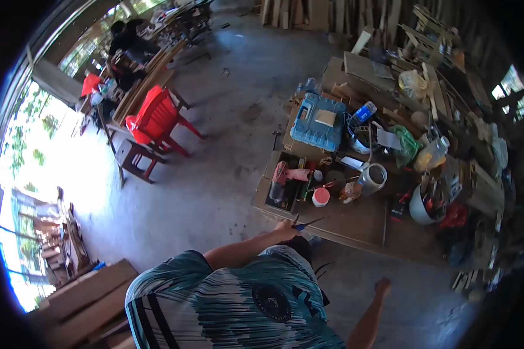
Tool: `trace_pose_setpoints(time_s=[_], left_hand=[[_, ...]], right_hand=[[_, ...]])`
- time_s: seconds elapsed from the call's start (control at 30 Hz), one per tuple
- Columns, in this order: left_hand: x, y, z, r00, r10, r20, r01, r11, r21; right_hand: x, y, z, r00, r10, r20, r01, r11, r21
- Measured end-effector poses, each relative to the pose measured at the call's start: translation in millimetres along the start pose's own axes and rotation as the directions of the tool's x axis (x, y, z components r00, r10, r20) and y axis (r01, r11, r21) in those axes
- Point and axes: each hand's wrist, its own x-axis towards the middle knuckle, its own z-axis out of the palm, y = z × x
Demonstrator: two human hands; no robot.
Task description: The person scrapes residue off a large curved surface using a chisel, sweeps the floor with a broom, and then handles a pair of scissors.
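Note:
My left hand [285, 230] is closed around a blue-handled tool [301, 226] with thin, pointed dark ends spread apart, like open scissors; its exact kind is too small to make out. This hand is just off the front edge of a cluttered worktable [355, 224]. Close beyond it, a pink and dark cordless drill [285, 175] lies in an open-topped box on the tabletop. A small jar with a pinkish-red lid [321, 196] stands beside the box. Lower right, my right hand [383, 285] hangs over the floor with its fingers curled in and nothing visible in them.
A blue tool case [319, 123], a clear plastic container [373, 177] and a white bucket of tools [427, 203] crowd the table. Red plastic chairs [157, 119] and a wooden stool [135, 158] stand left. Planks [87, 296] lie lower left. Another person [128, 41] is far back.

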Motion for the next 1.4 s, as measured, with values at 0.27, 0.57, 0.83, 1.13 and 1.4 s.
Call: trace_pose_setpoints(time_s=[0.27, 0.57, 0.83, 1.13, 1.4], left_hand=[[21, 58, 42, 0.995, -0.083, 0.056, 0.081, 0.996, 0.045], [3, 93, 109, 0.968, -0.083, -0.235, 0.098, 0.994, 0.054], [-31, 138, 218, 0.865, -0.386, -0.320, 0.379, 0.921, -0.085], [-66, 225, 293, 0.894, -0.346, -0.284, 0.331, 0.938, -0.100], [-54, 251, 328, 0.903, -0.291, -0.316, 0.250, 0.954, -0.163]], right_hand=[[177, -63, -5, 0.908, 0.068, 0.413, -0.019, 0.992, -0.122], [217, -84, 16, 0.828, 0.087, 0.554, -0.133, 0.990, 0.043], [254, -64, 19, 0.583, -0.160, 0.797, 0.157, 0.984, 0.082], [270, -31, -34, 0.546, -0.414, 0.729, 0.124, 0.900, 0.418], [358, 28, -118, 0.612, -0.514, 0.601, -0.090, 0.710, 0.698]])
